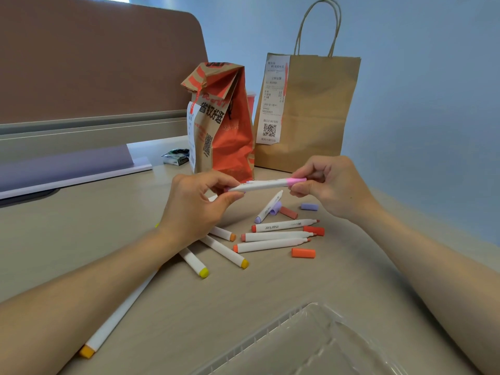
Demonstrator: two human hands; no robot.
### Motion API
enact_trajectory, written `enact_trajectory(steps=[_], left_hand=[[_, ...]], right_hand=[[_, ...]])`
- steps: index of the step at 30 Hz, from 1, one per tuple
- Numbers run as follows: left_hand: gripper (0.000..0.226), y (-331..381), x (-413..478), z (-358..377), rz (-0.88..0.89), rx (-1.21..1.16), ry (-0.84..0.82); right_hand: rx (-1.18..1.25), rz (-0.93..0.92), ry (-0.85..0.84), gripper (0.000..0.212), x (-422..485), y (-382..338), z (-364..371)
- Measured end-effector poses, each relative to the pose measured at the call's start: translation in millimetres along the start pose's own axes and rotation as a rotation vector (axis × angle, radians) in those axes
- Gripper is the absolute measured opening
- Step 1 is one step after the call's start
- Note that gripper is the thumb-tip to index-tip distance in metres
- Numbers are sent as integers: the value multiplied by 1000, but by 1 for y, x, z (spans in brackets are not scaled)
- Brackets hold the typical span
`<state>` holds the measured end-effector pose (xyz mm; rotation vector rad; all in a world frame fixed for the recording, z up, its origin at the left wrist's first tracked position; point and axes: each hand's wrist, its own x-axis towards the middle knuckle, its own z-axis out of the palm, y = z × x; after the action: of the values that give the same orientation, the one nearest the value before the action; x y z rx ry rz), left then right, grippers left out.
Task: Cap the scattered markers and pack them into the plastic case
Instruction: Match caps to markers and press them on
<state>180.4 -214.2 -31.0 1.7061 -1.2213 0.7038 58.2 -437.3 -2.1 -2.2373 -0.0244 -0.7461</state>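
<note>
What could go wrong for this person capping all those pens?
Three uncapped markers lie with bare tips on the desk, so they may dry out or leave stains. Loose caps vary in colour, like the orange cap and lilac cap, so mismatches seem possible. A forearm could sweep the orange-ended marker off the desk.

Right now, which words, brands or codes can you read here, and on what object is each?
"marker": red-ended marker on the desk; a small brand mark beside it is blurred.
"省奴好运" (uncertain): orange paper bag, which also carries a QR code.
Receipt on brown handled bag: QR code; text too small.
</note>
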Motion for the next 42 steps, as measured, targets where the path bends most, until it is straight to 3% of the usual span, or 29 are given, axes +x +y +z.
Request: enact_trajectory(steps=[5,9,11,14,18,21,25,30,37,42], left_hand=[[16,1,0,2,-33,-8,-11],[15,-4,4,7,-142,111,-37],[7,-10,4,8,-197,233,-101],[5,-10,1,7,-238,411,-225],[12,-12,2,7,-271,511,-323],[5,-16,3,9,-182,406,-330],[40,-10,2,11,-33,263,-512],[43,-7,3,14,17,299,-689],[41,-6,3,17,-42,395,-593],[14,-9,4,18,-140,396,-462]], right_hand=[[15,16,-22,19,3,1,2],[-109,114,5,38,9,15,-5],[-214,178,37,29,11,26,-15],[-330,269,-95,6,10,33,-22],[-370,314,-218,4,11,35,-19],[-385,330,-220,10,12,35,-22],[-385,322,-176,23,11,34,-24],[-383,181,-275,18,9,26,-15],[-468,54,-413,21,7,17,4],[-528,45,-432,25,6,12,14]])
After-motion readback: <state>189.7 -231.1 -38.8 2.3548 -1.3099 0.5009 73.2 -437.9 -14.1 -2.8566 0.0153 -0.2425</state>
